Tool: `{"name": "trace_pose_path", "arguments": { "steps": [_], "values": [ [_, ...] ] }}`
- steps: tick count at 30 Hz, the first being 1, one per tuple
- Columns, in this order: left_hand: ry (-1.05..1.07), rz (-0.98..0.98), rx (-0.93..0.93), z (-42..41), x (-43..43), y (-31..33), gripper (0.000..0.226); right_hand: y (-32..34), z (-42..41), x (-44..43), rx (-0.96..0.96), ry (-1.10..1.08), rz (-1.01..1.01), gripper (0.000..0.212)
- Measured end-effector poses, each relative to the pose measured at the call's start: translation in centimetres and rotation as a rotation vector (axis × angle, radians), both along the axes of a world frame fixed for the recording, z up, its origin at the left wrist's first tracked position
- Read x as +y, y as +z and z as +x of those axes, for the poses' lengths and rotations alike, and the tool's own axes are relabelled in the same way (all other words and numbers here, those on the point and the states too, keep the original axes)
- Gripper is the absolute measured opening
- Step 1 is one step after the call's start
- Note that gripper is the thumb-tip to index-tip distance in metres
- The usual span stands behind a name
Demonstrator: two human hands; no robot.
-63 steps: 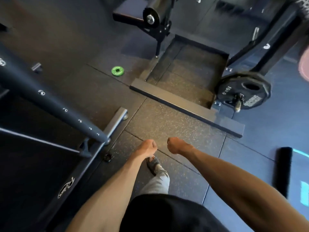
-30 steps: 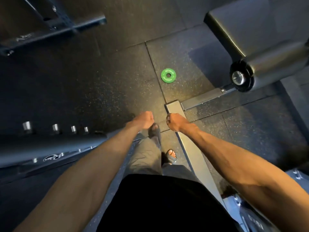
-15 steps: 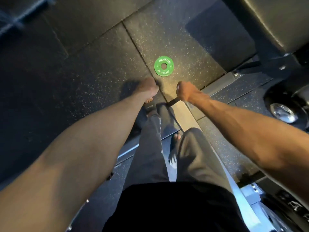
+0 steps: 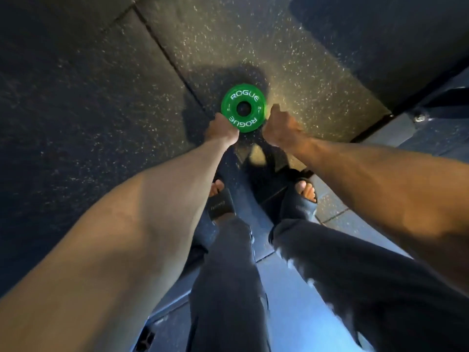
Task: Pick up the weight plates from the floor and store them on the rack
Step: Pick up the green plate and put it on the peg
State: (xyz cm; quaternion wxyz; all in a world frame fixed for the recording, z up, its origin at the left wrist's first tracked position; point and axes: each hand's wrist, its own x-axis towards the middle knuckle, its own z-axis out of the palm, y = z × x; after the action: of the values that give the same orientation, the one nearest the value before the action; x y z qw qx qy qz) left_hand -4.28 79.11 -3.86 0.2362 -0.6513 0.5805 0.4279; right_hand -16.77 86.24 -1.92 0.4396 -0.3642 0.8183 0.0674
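A small green weight plate (image 4: pixel 243 107) with white ROGUE lettering lies flat on the speckled rubber floor, just ahead of my feet. My left hand (image 4: pixel 221 128) is at its lower-left rim and covers a bit of that edge. At the plate's right rim is my right hand (image 4: pixel 279 129), with the thumb up beside the edge. Both hands show their backs to the camera, so their fingers are hidden and I cannot tell whether they grip the plate. No rack is in view.
My feet in black sandals (image 4: pixel 220 204) stand on a pale metal frame bar (image 4: pixel 291 283) running toward the lower right. A dark padded machine part (image 4: pixel 406 47) fills the upper right. Bare rubber tiles (image 4: pixel 76 97) stretch to the left.
I have bent down and come closer, so the plate looks much larger. Both hands have dropped from just short of the plate to its left and right rims.
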Motion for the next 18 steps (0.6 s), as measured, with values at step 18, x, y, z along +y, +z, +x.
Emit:
{"name": "trace_pose_path", "arguments": {
  "steps": [18],
  "values": [
    [-0.058, -0.379, -0.066, -1.9, -0.9, -18.4, 0.091, -19.2, -0.2, -3.6, 0.178, -0.111, -0.102, 0.092]
  ]
}}
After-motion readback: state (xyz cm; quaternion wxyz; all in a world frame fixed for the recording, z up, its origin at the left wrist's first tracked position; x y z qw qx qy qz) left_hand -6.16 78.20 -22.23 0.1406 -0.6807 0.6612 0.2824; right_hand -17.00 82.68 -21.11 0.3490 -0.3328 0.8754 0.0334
